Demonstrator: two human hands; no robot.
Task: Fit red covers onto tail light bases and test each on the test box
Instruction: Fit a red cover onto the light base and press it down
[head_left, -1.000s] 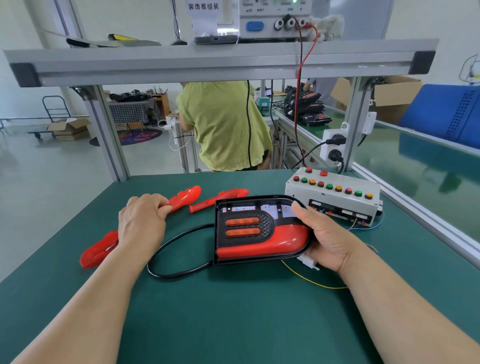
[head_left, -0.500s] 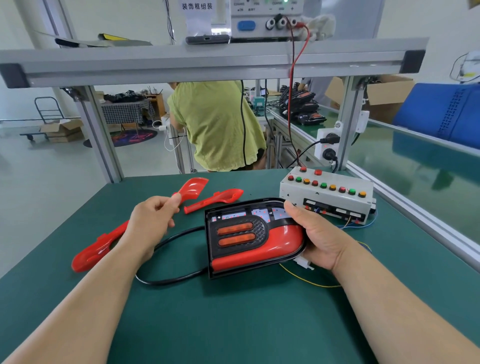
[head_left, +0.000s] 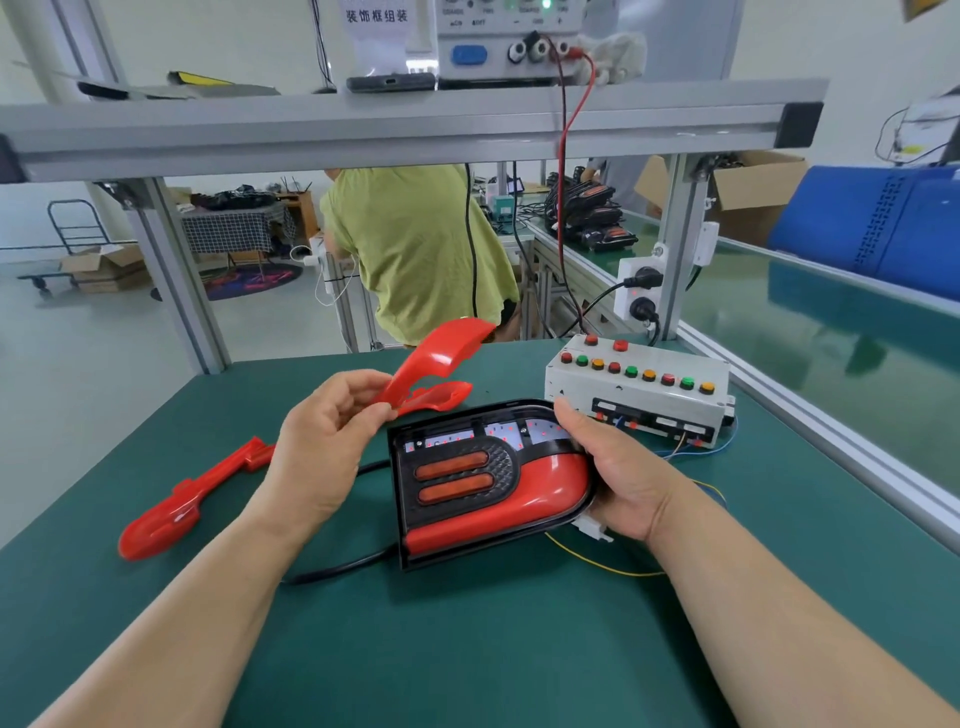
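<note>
A person's two bare hands work at a green worktop (head_left: 467, 649), seen from a head camera looking down.

The step in hand looks to be fitting a cover. The left hand (head_left: 332, 447) pinches the lower end of a curved red cover (head_left: 441, 358) between thumb and fingertips. The cover is raised clear of the worktop, slanting up and to the right, just behind the far left corner of the tail light base (head_left: 488, 478).

The right hand (head_left: 618, 478) grasps the right end of the base, with the thumb over its upper rim and the fingers curled beneath. The base sits in the middle of the worktop and appears tipped up toward the camera. Its lower part already carries a glossy red piece, while the upper strip shows a bare board with small red dots.

The next move likely calls for lowering the held cover onto that bare strip, lining up its curve with the rim and pressing it home while the right hand steadies the base.

The test box (head_left: 634, 389), with a row of coloured buttons, stands just behind the right hand. A second cover (head_left: 447, 397) lies behind the base and a third cover (head_left: 182, 509) lies to the left. A black cable (head_left: 337, 571) loops out from under the base.
</note>
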